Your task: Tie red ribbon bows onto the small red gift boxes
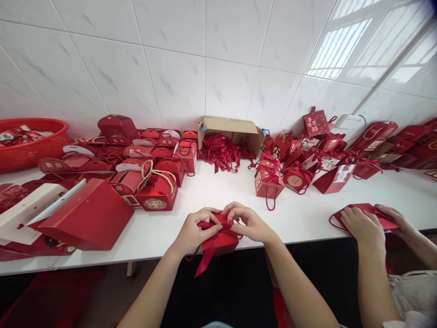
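Note:
A small red gift box (221,242) rests at the front edge of the white table (218,196), with a red ribbon (209,254) across its top and one tail hanging below the edge. My left hand (196,230) pinches the ribbon on the left side of the box top. My right hand (247,222) pinches the ribbon on the right side. Both hands' fingers are closed and meet over the middle of the box.
Another person's two hands (370,224) press a flat red box (365,214) at the right. Finished red boxes (269,178) crowd the back right and left. A tipped cardboard carton (232,132) spills red ribbons (221,152). A red basin (30,143) stands far left.

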The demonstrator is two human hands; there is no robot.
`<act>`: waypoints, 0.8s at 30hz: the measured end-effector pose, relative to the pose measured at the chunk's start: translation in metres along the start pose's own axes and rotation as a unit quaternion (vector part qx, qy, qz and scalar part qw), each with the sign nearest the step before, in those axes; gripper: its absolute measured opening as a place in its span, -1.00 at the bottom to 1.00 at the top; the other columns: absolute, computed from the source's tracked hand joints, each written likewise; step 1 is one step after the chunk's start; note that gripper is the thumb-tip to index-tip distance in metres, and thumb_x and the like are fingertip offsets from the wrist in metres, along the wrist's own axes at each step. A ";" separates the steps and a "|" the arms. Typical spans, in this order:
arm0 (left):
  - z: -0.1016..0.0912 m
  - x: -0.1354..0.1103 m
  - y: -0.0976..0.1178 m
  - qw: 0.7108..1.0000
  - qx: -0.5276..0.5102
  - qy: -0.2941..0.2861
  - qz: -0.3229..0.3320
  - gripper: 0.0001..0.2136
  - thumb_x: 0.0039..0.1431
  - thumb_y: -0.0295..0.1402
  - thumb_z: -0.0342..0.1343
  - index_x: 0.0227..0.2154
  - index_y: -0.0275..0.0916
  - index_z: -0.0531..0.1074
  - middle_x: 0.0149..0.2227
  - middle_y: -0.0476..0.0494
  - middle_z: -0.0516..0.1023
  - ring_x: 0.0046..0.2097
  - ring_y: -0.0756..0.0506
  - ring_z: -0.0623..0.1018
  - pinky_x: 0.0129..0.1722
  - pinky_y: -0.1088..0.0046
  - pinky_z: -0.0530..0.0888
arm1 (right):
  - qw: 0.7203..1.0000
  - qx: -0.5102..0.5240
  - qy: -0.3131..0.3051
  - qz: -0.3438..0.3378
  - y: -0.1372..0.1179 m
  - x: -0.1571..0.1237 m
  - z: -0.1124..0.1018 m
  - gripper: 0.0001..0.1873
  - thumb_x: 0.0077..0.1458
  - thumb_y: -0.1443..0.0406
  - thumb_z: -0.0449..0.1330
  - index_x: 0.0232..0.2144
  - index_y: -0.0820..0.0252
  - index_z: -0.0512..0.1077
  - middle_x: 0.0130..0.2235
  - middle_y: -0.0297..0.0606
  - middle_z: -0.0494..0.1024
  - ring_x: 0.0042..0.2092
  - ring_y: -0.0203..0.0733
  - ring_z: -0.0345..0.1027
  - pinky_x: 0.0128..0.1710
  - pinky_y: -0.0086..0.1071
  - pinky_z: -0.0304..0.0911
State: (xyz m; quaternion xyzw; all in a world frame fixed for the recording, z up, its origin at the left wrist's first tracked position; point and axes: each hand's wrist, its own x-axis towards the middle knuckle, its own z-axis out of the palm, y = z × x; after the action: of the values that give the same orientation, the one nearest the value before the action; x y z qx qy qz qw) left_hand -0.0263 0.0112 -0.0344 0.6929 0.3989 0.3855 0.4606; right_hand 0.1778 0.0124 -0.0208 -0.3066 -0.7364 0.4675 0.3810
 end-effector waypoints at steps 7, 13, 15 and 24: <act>-0.003 0.000 -0.001 0.999 0.011 -0.036 0.011 -0.92 0.01 -0.37 0.22 -0.53 -0.23 0.52 -0.29 -0.16 0.59 0.03 -0.15 0.46 0.00 0.37 0.39 | 0.997 -0.078 -0.008 -0.023 0.006 0.006 0.003 -0.78 -0.08 0.51 0.12 -0.55 0.16 0.17 -0.12 -0.20 0.35 -0.05 -0.15 0.26 0.02 -0.19 0.16; -0.006 0.000 -0.005 0.999 0.001 -0.040 0.012 -0.91 -0.01 -0.40 0.23 -0.57 -0.24 0.49 -0.29 -0.18 0.59 0.00 -0.16 0.49 -0.03 0.36 0.40 | 0.994 -0.086 -0.038 -0.048 0.008 0.007 0.002 -0.75 -0.17 0.56 0.09 -0.50 0.15 0.18 -0.10 -0.22 0.35 -0.08 -0.18 0.27 -0.04 -0.26 0.20; -0.007 0.000 -0.006 0.999 0.002 -0.041 0.018 -0.91 -0.01 -0.39 0.23 -0.56 -0.24 0.49 -0.26 -0.18 0.59 0.00 -0.15 0.49 -0.02 0.35 0.40 | 0.994 -0.089 -0.041 -0.048 0.006 0.007 0.001 -0.75 -0.17 0.57 0.07 -0.50 0.15 0.18 -0.10 -0.22 0.37 -0.08 -0.18 0.28 -0.05 -0.27 0.21; -0.001 -0.001 -0.003 0.999 0.005 -0.034 0.040 -0.86 0.02 -0.40 0.20 -0.60 -0.24 0.46 -0.39 -0.15 0.56 -0.03 -0.15 0.50 -0.07 0.36 0.43 | 0.994 -0.089 0.052 -0.033 0.009 0.003 0.015 -0.76 0.01 0.45 0.14 -0.56 0.15 0.15 -0.19 -0.22 0.40 -0.17 -0.22 0.34 -0.15 -0.33 0.26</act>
State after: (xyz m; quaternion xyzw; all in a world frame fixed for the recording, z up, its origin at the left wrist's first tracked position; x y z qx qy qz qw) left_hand -0.0283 0.0110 -0.0370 0.7232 0.3570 0.3777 0.4548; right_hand 0.1644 0.0110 -0.0321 -0.3383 -0.7641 0.3711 0.4051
